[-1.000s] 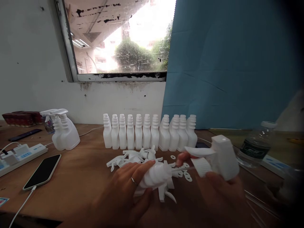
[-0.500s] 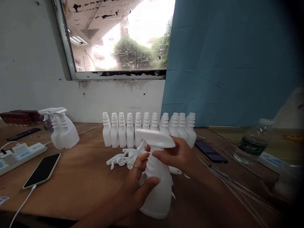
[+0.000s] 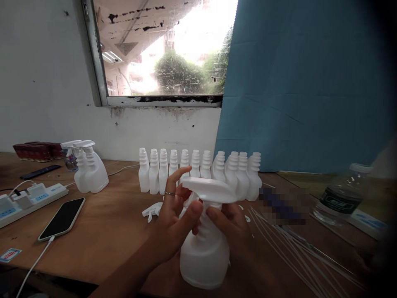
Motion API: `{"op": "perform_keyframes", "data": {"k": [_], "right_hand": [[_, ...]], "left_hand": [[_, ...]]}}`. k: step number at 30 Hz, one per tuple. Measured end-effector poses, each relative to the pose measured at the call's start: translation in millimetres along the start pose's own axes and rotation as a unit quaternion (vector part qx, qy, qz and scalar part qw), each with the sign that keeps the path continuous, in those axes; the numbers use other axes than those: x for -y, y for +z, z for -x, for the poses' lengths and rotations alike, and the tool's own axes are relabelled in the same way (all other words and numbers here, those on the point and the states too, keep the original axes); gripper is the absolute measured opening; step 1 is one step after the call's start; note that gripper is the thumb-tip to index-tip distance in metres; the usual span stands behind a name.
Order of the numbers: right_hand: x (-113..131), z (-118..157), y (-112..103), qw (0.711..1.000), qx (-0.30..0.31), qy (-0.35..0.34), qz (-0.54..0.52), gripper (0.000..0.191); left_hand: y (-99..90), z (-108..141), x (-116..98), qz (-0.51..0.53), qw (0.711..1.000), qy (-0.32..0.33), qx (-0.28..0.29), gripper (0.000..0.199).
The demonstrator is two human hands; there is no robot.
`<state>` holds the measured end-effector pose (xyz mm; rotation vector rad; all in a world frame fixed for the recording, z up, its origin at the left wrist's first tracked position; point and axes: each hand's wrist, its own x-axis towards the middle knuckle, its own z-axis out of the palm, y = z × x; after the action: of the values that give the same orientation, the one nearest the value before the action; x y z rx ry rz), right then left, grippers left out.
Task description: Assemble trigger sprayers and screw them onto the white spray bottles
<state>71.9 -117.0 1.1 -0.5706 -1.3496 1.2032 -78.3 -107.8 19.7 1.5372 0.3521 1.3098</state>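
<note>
Right hand (image 3: pixel 231 219) grip closed about the neck of a white spray bottle (image 3: pixel 204 256), thumb just under the spray head (image 3: pixel 211 190). Left hand (image 3: pixel 175 211) grip half curled at the same neck, thumb near the trigger, index finger raised and apart; cannot tell how firmly it presses. Bottle upright at the near middle of the bench (image 3: pixel 124 236), spray head seated on top, nozzle end pointing left; whether its base touches the wood, cannot tell. Just left of the hands, a loose trigger head (image 3: pixel 151 211); to the right, flat white washers (image 3: pixel 248 219), partly hidden by the right hand. Behind, eleven headless white bottles (image 3: pixel 195 163) stand in a row. Right side: thin tubes (image 3: pixel 291 250) fanned out, a pixelated patch beyond them, then a clear water bottle (image 3: pixel 338 203) with dark label. Left side: a pale-edged phone (image 3: pixel 62 218) on a white cable, a power strip (image 3: pixel 45 200), two white bottles with heads (image 3: pixel 91 174) near the wall, red boxes (image 3: pixel 34 152) farther left. Blue sheet (image 3: pixel 300 82) hangs beside the window (image 3: pixel 167 54).
</note>
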Motion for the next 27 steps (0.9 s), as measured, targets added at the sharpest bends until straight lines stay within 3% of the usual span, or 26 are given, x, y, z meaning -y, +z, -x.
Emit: {"op": "perform_keyframes", "data": {"k": [2, 5, 9, 14, 21, 27], "right_hand": [[0, 0, 1, 1.0, 0.009, 0.013, 0.004, 0.024], [2, 3, 5, 0.999, -0.019, 0.028, 0.006, 0.027], [1, 7, 13, 0.997, -0.067, -0.023, -0.026, 0.033], [0, 8, 16, 0.994, -0.113, 0.003, 0.005, 0.037], [5, 6, 22, 0.99, -0.137, 0.032, 0.002, 0.056], [0, 7, 20, 0.991, -0.133, 0.009, 0.004, 0.057]], "left_hand": [[8.4, -4, -1, 0.029, 0.999, -0.026, -0.023, 0.049], [17.2, -7, 2, 0.055, 0.995, -0.014, -0.079, 0.032], [22.1, -7, 5, 0.046, 0.992, -0.008, -0.121, 0.027], [23.9, -8, 3, 0.046, 0.992, 0.006, -0.12, 0.027], [23.7, -7, 3, 0.045, 0.992, 0.007, -0.119, 0.026], [24.1, -7, 4, 0.032, 0.991, 0.003, -0.127, 0.027]]}}
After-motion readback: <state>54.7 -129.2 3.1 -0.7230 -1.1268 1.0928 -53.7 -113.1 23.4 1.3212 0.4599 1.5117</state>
